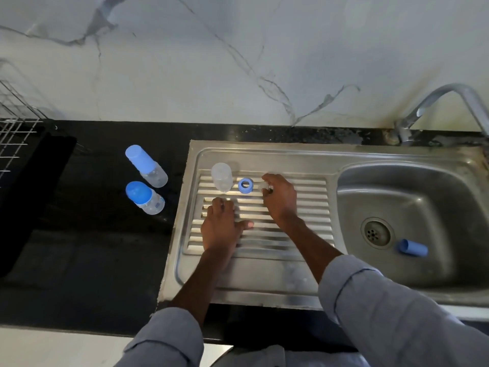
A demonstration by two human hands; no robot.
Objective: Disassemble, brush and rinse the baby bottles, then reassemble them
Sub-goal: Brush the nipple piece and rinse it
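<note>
A bare clear bottle body (222,177) stands on the ribbed steel drainboard (304,192). Just right of it lies a blue screw ring (245,185). My right hand (280,197) pinches a small clear teat (263,187) beside the ring, down at the drainboard. My left hand (222,226) rests flat on the ribs, fingers spread, holding nothing. Two assembled bottles with blue caps stand on the black counter at the left, one farther back (146,165) and one nearer (145,197). A blue cap (412,247) lies on its side in the sink basin.
The sink basin (423,197) with its drain (375,233) is at the right, under a chrome tap (444,107). A wire dish rack (13,128) over a dark tray sits at the far left. A marble wall runs behind the counter.
</note>
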